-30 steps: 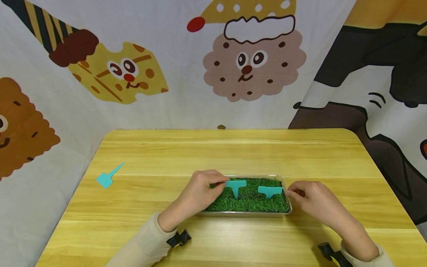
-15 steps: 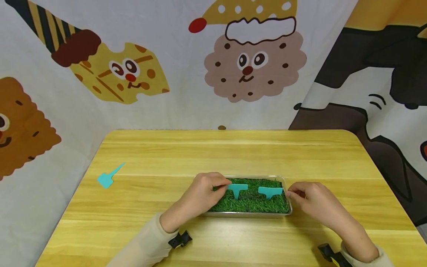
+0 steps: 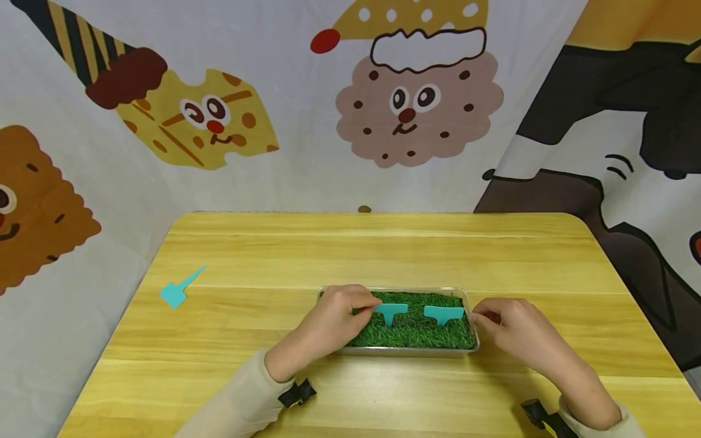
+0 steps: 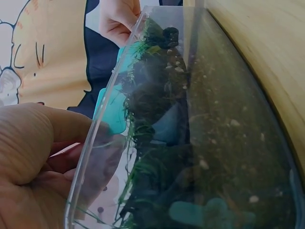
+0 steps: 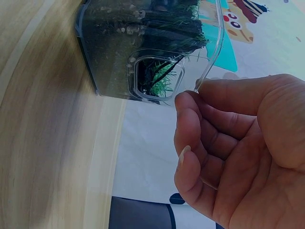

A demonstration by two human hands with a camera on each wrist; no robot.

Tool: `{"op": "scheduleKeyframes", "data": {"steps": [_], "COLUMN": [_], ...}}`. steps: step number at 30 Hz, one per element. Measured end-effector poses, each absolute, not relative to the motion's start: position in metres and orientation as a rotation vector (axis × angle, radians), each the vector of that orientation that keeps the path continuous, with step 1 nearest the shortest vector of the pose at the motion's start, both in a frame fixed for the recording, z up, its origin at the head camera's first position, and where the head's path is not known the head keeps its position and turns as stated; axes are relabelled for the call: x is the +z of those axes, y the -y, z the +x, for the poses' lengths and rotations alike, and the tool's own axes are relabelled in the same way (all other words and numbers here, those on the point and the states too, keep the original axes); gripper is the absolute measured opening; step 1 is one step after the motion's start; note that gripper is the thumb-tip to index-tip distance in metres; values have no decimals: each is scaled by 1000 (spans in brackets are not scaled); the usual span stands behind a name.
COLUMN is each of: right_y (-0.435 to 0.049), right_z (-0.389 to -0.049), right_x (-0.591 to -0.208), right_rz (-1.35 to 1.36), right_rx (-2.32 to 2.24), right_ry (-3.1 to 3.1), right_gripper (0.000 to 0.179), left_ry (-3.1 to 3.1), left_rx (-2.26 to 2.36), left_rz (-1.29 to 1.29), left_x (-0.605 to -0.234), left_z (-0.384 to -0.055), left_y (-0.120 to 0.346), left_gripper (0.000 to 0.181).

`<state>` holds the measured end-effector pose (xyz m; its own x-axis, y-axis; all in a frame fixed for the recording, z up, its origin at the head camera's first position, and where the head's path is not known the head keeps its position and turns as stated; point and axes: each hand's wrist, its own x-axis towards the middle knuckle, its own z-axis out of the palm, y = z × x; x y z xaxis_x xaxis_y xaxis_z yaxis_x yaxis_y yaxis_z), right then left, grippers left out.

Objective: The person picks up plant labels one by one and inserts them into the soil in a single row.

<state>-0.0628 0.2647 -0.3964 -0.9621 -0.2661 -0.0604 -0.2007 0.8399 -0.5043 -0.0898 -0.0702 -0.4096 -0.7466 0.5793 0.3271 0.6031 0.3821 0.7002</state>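
Observation:
A clear plastic box [image 3: 405, 351] filled with green artificial grass [image 3: 411, 338] sits on the table. Between thumb and forefinger my left hand [image 3: 336, 319] pinches the left end of a turquoise T-shaped plant label [image 3: 395, 308], whose stem stands down in the grass. To its right, a second turquoise plant label [image 3: 445, 313] is upright in the grass near the right end. My right hand [image 3: 517, 328] pinches the box's right rim; the right wrist view shows thumb and forefinger on the rim's corner, the other fingers curled below. Through the wall, the left wrist view shows dark soil [image 4: 162, 62].
A third turquoise plant label [image 3: 174, 295], with a square head and pointed stem, lies flat at the table's left. Behind the wooden table [image 3: 350, 249] hangs a white curtain [image 3: 296, 170] printed with cartoon figures. Black camera straps [image 3: 296, 393] sit on the wrists.
The plant label in my left hand has sunk a little lower into the grass, with the hand moving down and slightly right. My right hand stays at the box's rim.

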Motion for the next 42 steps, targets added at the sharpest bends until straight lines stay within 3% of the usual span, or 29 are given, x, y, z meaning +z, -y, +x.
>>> {"op": "scheduleKeyframes", "data": {"steps": [42], "right_y": [-264], "right_z": [-62], "right_x": [-399], "right_rz": [-361], "right_rx": [-754], "right_ry": [-2902], "right_gripper": [14], "left_ry": [2482], "left_rx": [-1210], "left_rz": [-1197], "left_x": [-414], "left_z": [-90], "left_y": [70], "left_gripper": [20]}}
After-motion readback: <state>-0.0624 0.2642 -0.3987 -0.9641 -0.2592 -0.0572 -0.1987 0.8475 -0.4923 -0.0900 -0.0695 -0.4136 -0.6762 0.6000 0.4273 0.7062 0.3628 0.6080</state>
